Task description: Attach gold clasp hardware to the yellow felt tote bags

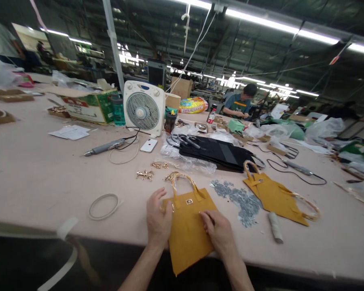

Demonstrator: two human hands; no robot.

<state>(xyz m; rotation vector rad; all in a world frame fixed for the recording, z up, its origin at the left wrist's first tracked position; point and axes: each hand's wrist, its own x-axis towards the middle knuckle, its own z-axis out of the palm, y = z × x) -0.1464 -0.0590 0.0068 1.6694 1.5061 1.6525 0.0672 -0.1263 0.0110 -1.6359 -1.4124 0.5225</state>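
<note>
Both hands lie flat on the yellow bag (188,234): left hand (157,220) spread, right hand (220,232) loosely open.

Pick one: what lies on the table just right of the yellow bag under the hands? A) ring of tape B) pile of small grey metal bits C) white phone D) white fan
B: the pile of small grey metal bits lies just right of the yellow bag that the left hand and right hand press flat; phone and fan sit farther back, the ring to the left.
</note>
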